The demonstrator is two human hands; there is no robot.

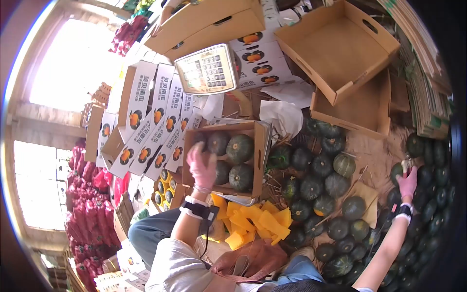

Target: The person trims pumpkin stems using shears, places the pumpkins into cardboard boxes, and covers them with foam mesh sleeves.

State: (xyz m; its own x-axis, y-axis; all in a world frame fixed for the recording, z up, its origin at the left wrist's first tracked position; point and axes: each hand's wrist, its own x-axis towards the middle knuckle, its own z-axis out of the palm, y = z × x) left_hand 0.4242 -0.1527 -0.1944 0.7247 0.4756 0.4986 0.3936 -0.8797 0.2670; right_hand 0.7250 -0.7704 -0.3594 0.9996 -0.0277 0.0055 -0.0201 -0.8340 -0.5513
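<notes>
Left hand [202, 165] rests open on a squash in the box [258, 160]; right hand [407, 182] closes on a pile squash [398, 170]; lift it squarely, set it snugly.

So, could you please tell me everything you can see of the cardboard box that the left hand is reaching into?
The cardboard box is plain brown corrugated card, open-topped with low walls and a slot handle cut in its side wall. It sits on the platform of a scale, in front of the person's knees. Inside lie several dark green squashes, packed side by side. The gloved left hand rests over its near-left corner, on the squashes. Yellow sheets lie just beside it.
</notes>
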